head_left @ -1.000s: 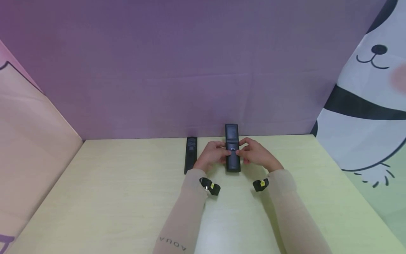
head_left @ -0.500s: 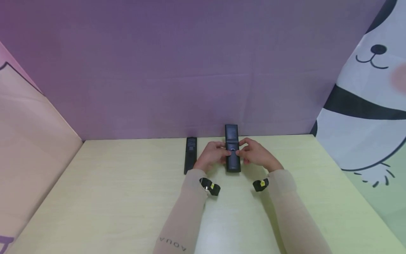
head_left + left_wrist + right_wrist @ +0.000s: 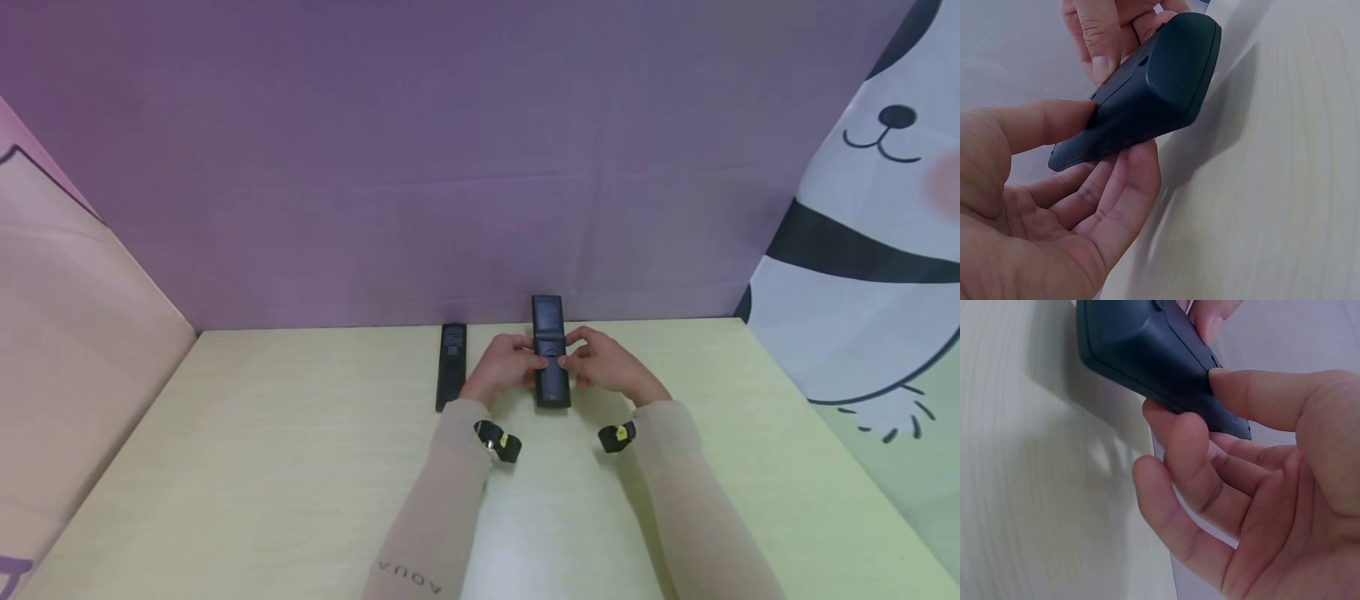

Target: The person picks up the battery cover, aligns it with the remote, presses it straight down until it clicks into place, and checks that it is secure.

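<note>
In the head view both hands hold a black remote control (image 3: pixel 552 387) near the table's back edge, its back side with the battery cover facing up. My left hand (image 3: pixel 497 367) pinches its left side, thumb on the cover and fingers beneath. From the right, my right hand (image 3: pixel 609 367) grips the opposite side the same way. The left wrist view shows the remote's thick rounded end (image 3: pixel 1179 69) lifted off the table, with a shadow below. In the right wrist view, two right-hand fingers (image 3: pixel 1160 494) curl free of the casing while the thumb (image 3: pixel 1254 390) presses the cover seam.
A second black remote (image 3: pixel 452 367) lies label side up just left of my left hand. The pale wooden table (image 3: pixel 285 467) meets a purple cloth backdrop (image 3: pixel 375 208) at the back. Printed panels stand at both sides, one with a cartoon panda (image 3: pixel 862 225).
The held remote has shifted very slightly toward me and its tilt looks a little different. Both hands keep their hold, and the second remote stays put.
</note>
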The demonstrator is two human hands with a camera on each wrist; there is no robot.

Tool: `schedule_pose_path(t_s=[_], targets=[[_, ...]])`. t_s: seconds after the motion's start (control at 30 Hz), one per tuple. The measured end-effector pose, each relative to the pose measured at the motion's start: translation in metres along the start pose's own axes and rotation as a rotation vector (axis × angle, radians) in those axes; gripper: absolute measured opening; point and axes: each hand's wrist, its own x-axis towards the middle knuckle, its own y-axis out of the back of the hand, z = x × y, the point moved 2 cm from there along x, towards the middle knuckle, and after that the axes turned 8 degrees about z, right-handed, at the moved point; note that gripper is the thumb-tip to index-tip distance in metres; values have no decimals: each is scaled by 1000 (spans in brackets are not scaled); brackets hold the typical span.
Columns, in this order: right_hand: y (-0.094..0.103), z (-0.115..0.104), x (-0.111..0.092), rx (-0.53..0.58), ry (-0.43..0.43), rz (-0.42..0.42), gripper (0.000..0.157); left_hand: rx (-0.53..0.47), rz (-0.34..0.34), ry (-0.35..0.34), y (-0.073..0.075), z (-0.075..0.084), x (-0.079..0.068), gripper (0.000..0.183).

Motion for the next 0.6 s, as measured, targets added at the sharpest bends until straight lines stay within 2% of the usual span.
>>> schedule_pose_path(t_s=[0.6], targets=[[-3, 3, 1, -10, 1, -19, 41, 108, 45, -7, 0, 1, -4, 20]])
